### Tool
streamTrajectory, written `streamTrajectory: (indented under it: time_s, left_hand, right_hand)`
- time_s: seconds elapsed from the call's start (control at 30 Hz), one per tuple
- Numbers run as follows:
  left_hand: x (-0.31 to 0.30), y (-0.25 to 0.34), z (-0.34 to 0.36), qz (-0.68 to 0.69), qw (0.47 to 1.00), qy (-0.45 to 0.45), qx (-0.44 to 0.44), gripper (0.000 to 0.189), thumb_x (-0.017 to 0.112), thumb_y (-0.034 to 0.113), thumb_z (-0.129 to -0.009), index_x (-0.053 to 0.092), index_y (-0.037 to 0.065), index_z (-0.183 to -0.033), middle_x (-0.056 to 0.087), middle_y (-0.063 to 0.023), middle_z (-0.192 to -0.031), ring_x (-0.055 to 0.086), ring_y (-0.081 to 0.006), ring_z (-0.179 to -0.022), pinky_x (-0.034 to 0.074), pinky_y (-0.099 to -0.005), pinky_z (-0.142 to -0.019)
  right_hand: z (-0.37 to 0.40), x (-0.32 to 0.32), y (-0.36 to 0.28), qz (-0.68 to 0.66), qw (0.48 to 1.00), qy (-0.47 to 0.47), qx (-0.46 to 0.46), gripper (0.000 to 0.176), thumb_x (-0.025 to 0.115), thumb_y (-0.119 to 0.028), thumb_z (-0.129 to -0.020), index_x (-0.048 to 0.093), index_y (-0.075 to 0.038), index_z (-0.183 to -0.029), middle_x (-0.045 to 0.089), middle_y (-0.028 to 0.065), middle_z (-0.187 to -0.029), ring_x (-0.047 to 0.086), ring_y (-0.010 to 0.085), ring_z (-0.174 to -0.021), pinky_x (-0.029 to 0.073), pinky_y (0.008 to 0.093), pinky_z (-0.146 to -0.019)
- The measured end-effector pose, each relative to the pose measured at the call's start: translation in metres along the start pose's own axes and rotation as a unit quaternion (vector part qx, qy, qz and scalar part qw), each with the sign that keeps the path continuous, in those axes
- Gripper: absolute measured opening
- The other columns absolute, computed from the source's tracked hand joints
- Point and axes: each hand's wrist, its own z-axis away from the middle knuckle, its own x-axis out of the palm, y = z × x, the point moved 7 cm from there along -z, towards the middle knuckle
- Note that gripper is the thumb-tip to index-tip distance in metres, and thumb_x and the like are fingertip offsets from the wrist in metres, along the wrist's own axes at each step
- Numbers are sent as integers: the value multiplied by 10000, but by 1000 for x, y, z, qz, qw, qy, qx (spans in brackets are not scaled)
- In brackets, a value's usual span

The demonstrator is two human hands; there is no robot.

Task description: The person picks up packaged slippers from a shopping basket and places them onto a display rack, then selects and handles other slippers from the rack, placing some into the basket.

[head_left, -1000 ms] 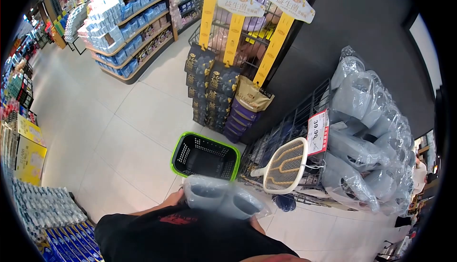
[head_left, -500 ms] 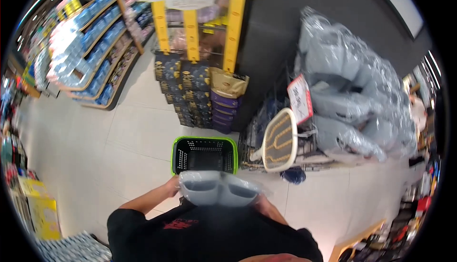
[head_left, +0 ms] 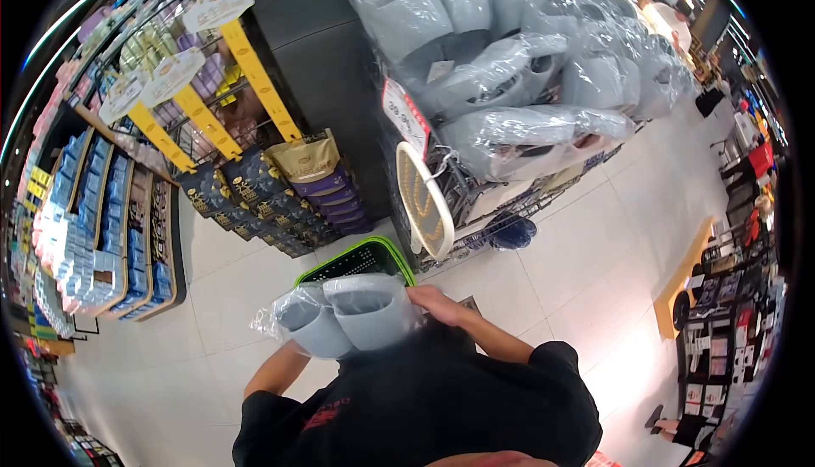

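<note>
A pair of pale grey slippers (head_left: pixel 344 314) in clear plastic wrap is held in front of my chest. My right hand (head_left: pixel 431 301) grips the right edge of the wrap, fingers closed on it. On the other side, my left hand (head_left: pixel 295 347) is mostly hidden behind the slippers and supports them from the left. Just beyond the slippers stands a black shopping basket with a bright green rim (head_left: pixel 395 257), partly covered by them.
Many wrapped grey slippers (head_left: pixel 526 136) are heaped on a wire rack to the right, with a price sign (head_left: pixel 406 117) and a white electric swatter (head_left: pixel 424 201). Packaged bags (head_left: pixel 255 199) hang on a display ahead. Stocked shelves (head_left: pixel 110 221) stand left. Pale tiled floor (head_left: pixel 229 348) surrounds me.
My view has turned to the right, so the rack and displays have shifted left. The slippers are tilted up more toward me, still between both hands.
</note>
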Motion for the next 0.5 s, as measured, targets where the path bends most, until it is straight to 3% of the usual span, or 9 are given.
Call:
streamTrajectory:
  time_s: [0.07, 0.1, 0.17, 0.27, 0.3, 0.37, 0.4, 0.43, 0.5]
  left_hand:
    - [5, 5, 0, -3, 1000, 7, -9, 332, 521, 314, -995, 630, 45, -1157, 662, -36, -1055, 588, -139, -973, 482, -304, -849]
    - [7, 6, 1, -4, 1000, 13, -14, 333, 521, 312, -996, 630, 42, -1156, 662, -36, -1051, 587, -139, -966, 482, -304, -844]
    - [11, 7, 1, -8, 999, 29, -21, 334, 520, 308, -996, 631, 37, -1155, 661, -35, -1043, 585, -138, -954, 482, -302, -833]
    - [12, 8, -1, -35, 997, 67, -20, 336, 518, 302, -996, 631, 29, -1154, 659, -34, -1030, 582, -136, -934, 481, -299, -817]
    - [11, 7, -2, -59, 995, 79, -12, 336, 518, 301, -996, 632, 26, -1153, 659, -33, -1026, 581, -136, -928, 481, -299, -812]
    - [9, 15, -6, -198, 972, 58, 113, 237, 513, 257, -1004, 617, 44, -1016, 605, 2, -902, 514, -95, -849, 448, -268, -751]
    - [8, 12, -4, -184, 970, 80, 134, 208, 515, 246, -1004, 600, 57, -980, 581, 7, -874, 499, -92, -830, 440, -263, -738]
    - [17, 22, 5, -168, 968, 106, 155, 186, 518, 234, -1004, 582, 70, -945, 558, 12, -846, 484, -89, -812, 433, -258, -725]
    - [21, 35, 18, -198, 947, 159, 198, 168, 534, 221, -996, 585, 65, -959, 579, 9, -867, 501, -88, -838, 440, -256, -742]
  right_hand:
    - [15, 3, -19, 143, 990, -3, -11, 405, 424, -290, -1041, 604, 18, -1232, 628, 53, -1192, 550, 160, -1086, 428, 318, -970]
    - [21, 6, -28, 141, 990, -3, -11, 405, 424, -290, -1041, 604, 18, -1232, 628, 53, -1192, 550, 160, -1086, 428, 318, -970]
    - [36, 15, -64, 179, 974, -12, -142, 333, 472, -282, -1027, 675, -41, -1136, 655, 90, -1092, 583, 184, -1061, 452, 327, -933]
    - [45, 13, -77, 159, 966, 6, -204, 308, 500, -245, -1013, 696, -12, -1061, 657, 103, -1117, 581, 194, -1100, 442, 322, -959]
    - [44, 11, -72, 157, 968, -4, -198, 308, 500, -245, -1013, 696, -12, -1061, 657, 103, -1117, 581, 194, -1100, 442, 322, -959]
    - [39, -1, -56, 59, 986, 47, -147, 322, 486, -248, -1022, 698, -7, -1049, 647, 105, -1168, 568, 200, -1152, 428, 323, -990]
    - [39, -9, -53, 72, 982, 115, -134, 332, 496, -273, -1021, 665, -1, -1110, 630, 113, -1212, 553, 202, -1188, 411, 330, -1019]
    - [34, -7, -44, 69, 986, 97, -115, 332, 496, -273, -1021, 665, -1, -1110, 630, 113, -1212, 553, 202, -1188, 411, 330, -1019]
    - [30, -28, -20, 24, 964, 255, -72, 389, 530, -336, -1003, 583, -34, -1243, 595, 109, -1274, 540, 209, -1207, 410, 343, -1024]
